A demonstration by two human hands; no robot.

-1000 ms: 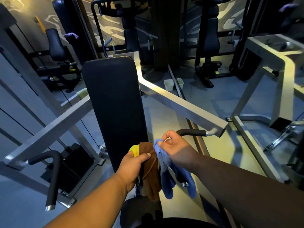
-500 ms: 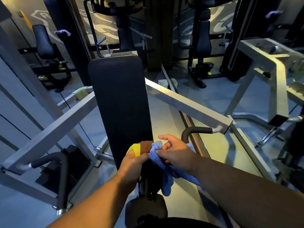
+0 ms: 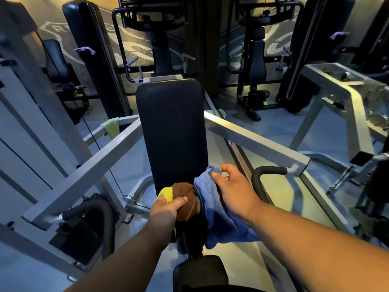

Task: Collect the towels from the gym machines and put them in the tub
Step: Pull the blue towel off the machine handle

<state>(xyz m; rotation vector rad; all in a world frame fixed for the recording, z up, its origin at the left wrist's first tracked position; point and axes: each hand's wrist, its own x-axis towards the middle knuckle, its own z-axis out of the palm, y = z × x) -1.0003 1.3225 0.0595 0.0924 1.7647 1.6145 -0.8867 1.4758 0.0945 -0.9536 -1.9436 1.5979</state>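
My left hand (image 3: 166, 209) is shut on a bunch of towels, a brown towel (image 3: 185, 199) and a yellow towel (image 3: 166, 192), held in front of the black back pad (image 3: 170, 127) of a gym machine. My right hand (image 3: 233, 188) pinches the top of a blue towel (image 3: 219, 220), which hangs down against the brown one. A pale green towel (image 3: 111, 127) is draped over a grey bar at the left. A purple towel (image 3: 85, 50) lies on a dark machine at the back left, and another purple towel (image 3: 339, 35) shows at the back right. No tub is in view.
Grey steel arms (image 3: 254, 140) of the machine spread left and right, with black curved handles (image 3: 265, 175) at their ends. The black seat (image 3: 200, 272) is just below my hands. Dark machines and a mirror stand behind. Another grey frame (image 3: 347, 98) is at the right.
The camera has shifted so the back pad sits more central. My right hand has lifted the blue towel's top edge up beside the bunch in my left hand.
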